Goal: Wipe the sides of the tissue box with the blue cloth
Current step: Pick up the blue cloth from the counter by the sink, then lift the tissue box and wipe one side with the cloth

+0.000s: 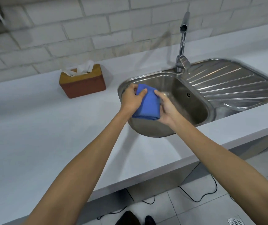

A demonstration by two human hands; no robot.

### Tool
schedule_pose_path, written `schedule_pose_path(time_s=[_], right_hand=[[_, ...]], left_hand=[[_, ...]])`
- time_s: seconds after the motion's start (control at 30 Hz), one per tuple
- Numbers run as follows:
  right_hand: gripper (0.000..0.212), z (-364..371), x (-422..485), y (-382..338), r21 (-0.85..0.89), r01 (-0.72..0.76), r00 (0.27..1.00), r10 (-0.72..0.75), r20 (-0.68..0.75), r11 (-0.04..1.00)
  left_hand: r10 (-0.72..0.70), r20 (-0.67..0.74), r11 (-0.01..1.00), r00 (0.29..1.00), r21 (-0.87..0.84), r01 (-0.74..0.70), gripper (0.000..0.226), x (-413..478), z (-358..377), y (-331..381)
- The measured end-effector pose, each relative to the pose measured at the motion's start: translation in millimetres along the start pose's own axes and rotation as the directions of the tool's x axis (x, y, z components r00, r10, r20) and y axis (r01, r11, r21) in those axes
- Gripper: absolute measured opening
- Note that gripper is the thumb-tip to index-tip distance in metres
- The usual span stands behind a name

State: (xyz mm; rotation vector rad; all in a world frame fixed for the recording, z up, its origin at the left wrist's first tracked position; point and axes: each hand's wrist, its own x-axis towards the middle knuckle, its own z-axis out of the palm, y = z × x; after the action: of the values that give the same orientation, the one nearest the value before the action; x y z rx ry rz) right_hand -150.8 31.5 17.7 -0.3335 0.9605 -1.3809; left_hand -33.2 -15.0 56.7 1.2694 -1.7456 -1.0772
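Note:
A folded blue cloth (149, 105) is held between both hands above the left part of the steel sink (193, 103). My left hand (132, 98) grips its left edge with the thumb on top. My right hand (166, 108) holds its right edge and underside. The tissue box (83, 83), brown with a lighter wooden lid and white tissues sticking out, stands on the white counter to the left of the sink, apart from both hands.
A chrome tap (182, 44) rises behind the sink, and a ribbed drainboard (232, 85) extends to the right. The white counter (32, 135) runs along a brick wall. Black cables (194, 194) lie on the tiled floor below the counter edge.

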Motion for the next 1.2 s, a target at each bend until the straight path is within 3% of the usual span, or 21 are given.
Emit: schedule_pose_path(time_s=[0.1, 0.17, 0.23, 0.3, 0.37, 0.43, 0.5, 0.63, 0.73, 0.83, 0.97, 1.07, 1.2], right_hand=[[0.023, 26.2, 18.4, 6.0, -0.069, -0.017, 0.999, 0.019, 0.032, 0.997], [0.025, 46.7, 32.9, 12.5, -0.106, -0.057, 0.997, 0.062, 0.043, 0.993], [0.027, 69.5, 46.7, 19.9, -0.121, -0.086, 0.994, 0.093, 0.053, 0.989], [0.029, 98.2, 60.3, 29.3, -0.183, -0.110, 0.988, 0.127, 0.086, 0.977], [0.034, 127.8, 71.6, 37.3, -0.338, -0.110, 0.984, 0.150, 0.094, 0.935], [0.042, 151.8, 86.9, 39.0, -0.556, -0.044, 0.994, 0.094, 0.062, 0.830], [0.039, 167.3, 105.3, 34.2, -0.653, 0.014, 0.998, 0.026, 0.052, 0.757], [0.026, 178.5, 150.3, 20.4, -0.671, 0.082, 0.991, -0.134, -0.026, 0.737], [0.044, 179.9, 182.1, 17.9, -0.758, 0.147, 0.969, -0.246, -0.018, 0.635], [0.051, 179.5, 208.2, 19.9, -0.801, 0.143, 0.964, -0.264, -0.020, 0.582], [0.048, 181.0, 235.7, 27.5, -0.831, 0.142, 0.962, -0.273, -0.013, 0.537], [0.055, 181.4, 249.9, 34.5, -0.860, 0.144, 0.955, -0.298, -0.009, 0.490], [0.051, 178.4, 259.4, 49.2, -0.881, 0.183, 0.948, -0.317, 0.040, 0.436]], left_hand=[[0.062, -0.181, 0.988, 0.982, 0.148, -0.035, 0.032, 9.1, -30.8, -24.0], [-0.100, -0.201, 0.992, 0.975, 0.054, 0.113, 0.045, 14.8, -52.4, -39.4], [-0.349, 0.010, 0.910, 0.937, -0.234, 0.342, 0.049, 16.5, -73.0, -50.8], [-0.407, 0.244, 0.730, 0.880, -0.493, 0.474, 0.038, 16.4, -94.2, -65.2], [-0.406, 0.280, 0.582, 0.870, -0.654, 0.483, 0.030, 21.2, -113.9, -79.6], [-0.431, 0.252, 0.537, 0.866, -0.700, 0.471, 0.026, 28.6, -136.9, -88.9], [-0.478, 0.203, 0.518, 0.855, -0.721, 0.461, 0.021, 37.4, -164.5, -97.1], [-0.573, -0.020, 0.622, 0.819, -0.661, 0.419, 0.023, 66.3, -221.4, -127.7], [-0.620, -0.166, 0.674, 0.767, -0.613, 0.412, 0.038, 91.1, -257.3, -158.8], [-0.629, -0.201, 0.684, 0.751, -0.602, 0.411, 0.035, 115.7, -279.0, -178.8], [-0.641, -0.282, 0.713, 0.714, -0.565, 0.417, 0.049, 160.1, -289.6, -192.6], [-0.654, -0.326, 0.729, 0.683, -0.515, 0.452, 0.038, 188.5, -287.8, -195.7], [-0.582, -0.333, 0.800, 0.742, -0.397, 0.449, 0.039, 204.0, -270.9, -200.2]])
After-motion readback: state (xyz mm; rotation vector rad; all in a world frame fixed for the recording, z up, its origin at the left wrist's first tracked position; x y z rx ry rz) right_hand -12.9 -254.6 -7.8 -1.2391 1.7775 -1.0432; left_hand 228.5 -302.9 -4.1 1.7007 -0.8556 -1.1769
